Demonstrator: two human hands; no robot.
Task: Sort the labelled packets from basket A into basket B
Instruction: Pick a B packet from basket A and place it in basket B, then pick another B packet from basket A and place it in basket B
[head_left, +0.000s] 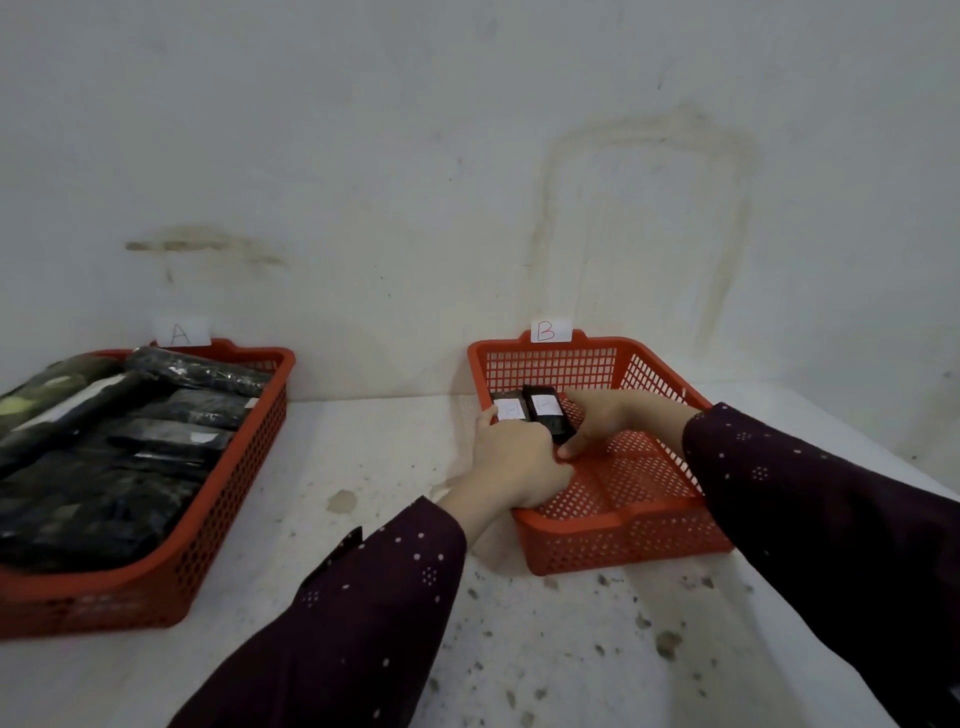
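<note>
Two black packets, one with its white label near my left thumb (508, 409) and one just right of it (546, 415), sit side by side at the far-left corner of basket B (623, 540), labels up. My left hand (511, 457) is curled over the near end of the left packet, fingers closed on it; my right hand (605, 415) cups the right packet from its far side, fingers bent round it and the thumb down by the basket floor. To set them well, I think I should press both flat, edges square to the left wall and touching each other, labels readable. The rest of this basket's floor lies bare, so later packets have room. Basket A (228, 499), well apart on my left, is heaped with dark packets; the white table (395, 467) between them gives a free path.
</note>
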